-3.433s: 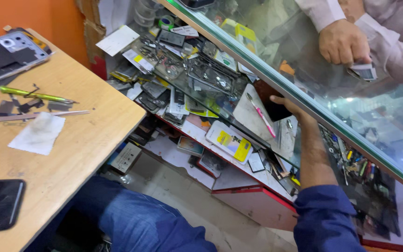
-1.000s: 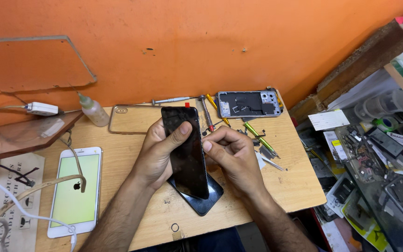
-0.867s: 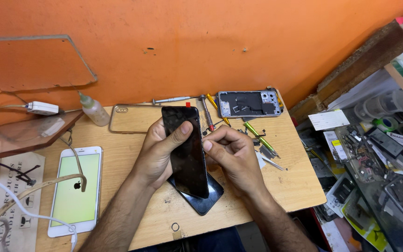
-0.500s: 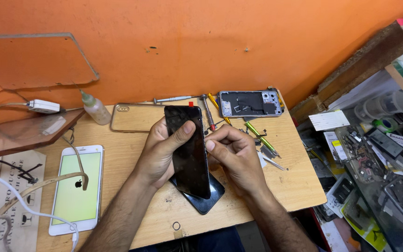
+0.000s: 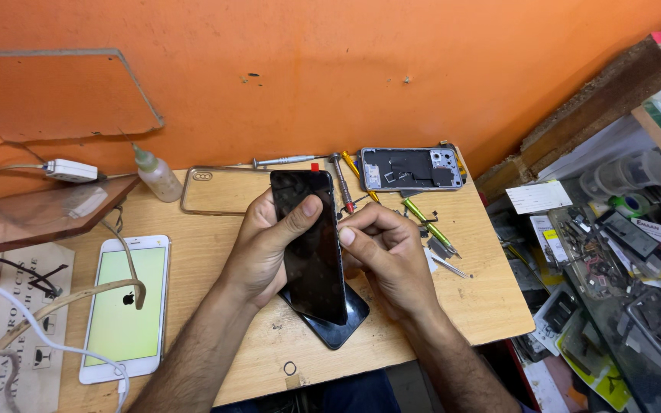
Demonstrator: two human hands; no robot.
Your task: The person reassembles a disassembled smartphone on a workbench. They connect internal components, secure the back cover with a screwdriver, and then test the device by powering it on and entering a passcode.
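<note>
My left hand [image 5: 265, 246] holds a black phone screen panel [image 5: 311, 248] upright over the wooden table [image 5: 468, 298], thumb across its face. My right hand [image 5: 388, 256] pinches the panel's right edge with thumb and fingers. Under the panel a second black phone [image 5: 343, 327] lies flat on the table. An opened phone body [image 5: 411, 168] with its insides showing lies at the back, near several screwdrivers [image 5: 422, 222].
A white phone [image 5: 125, 306] with a lit pale green screen lies at the left, cable attached. A clear case [image 5: 223, 190], a small dropper bottle [image 5: 156, 174] and a glass sheet [image 5: 40, 214] sit at the back left. Shelves of phone parts [image 5: 613, 283] fill the right.
The view swung from the parts shelves at the counter to the table. Over the last second both hands keep the panel, which has shifted slightly.
</note>
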